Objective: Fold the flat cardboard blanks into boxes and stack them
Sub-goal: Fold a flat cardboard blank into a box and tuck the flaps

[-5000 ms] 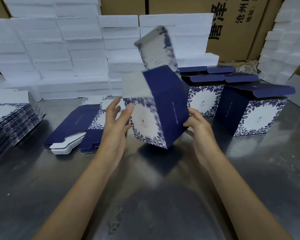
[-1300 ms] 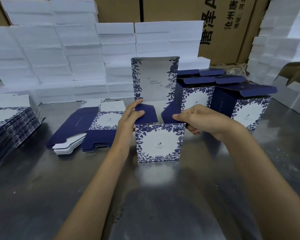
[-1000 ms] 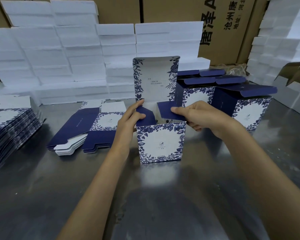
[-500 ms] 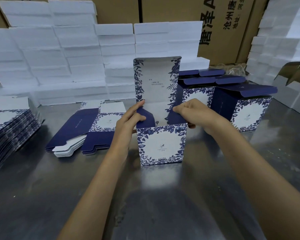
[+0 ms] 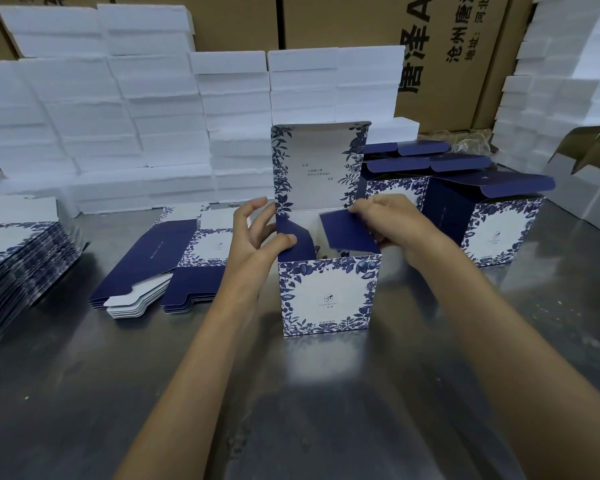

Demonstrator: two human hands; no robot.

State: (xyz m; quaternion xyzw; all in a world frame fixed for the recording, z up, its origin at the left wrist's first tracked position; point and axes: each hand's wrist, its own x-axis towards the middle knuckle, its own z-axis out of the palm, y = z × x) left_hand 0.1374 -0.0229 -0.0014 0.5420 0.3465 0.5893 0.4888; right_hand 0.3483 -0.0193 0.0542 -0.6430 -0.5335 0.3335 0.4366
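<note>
Steel table (image 5: 291, 410) under the head camera, white foam slabs (image 5: 118, 109) and brown cartons (image 5: 447, 46) behind; the box (image 5: 328, 296) stands upright at centre, lid raised. Left hand (image 5: 257, 237) presses its thumb on the left flap, fingers spread; right hand (image 5: 385, 220) pinches the right flap (image 5: 347, 237). Thin card looks light, creasable; best handled by flap edges. Flat blanks (image 5: 160, 268) lie left, finished boxes (image 5: 492, 230) right.

Showing on the brown carton (image 5: 444, 60) behind the open box (image 5: 329, 292): large black "唐泽" plus a cut-off "A", smaller "沧州唐", "河北", "地址:", all rotated sideways and cropped. Box front carrying a small logo with tiny print, lid inside bearing a few faint lines; both too small for reading.
</note>
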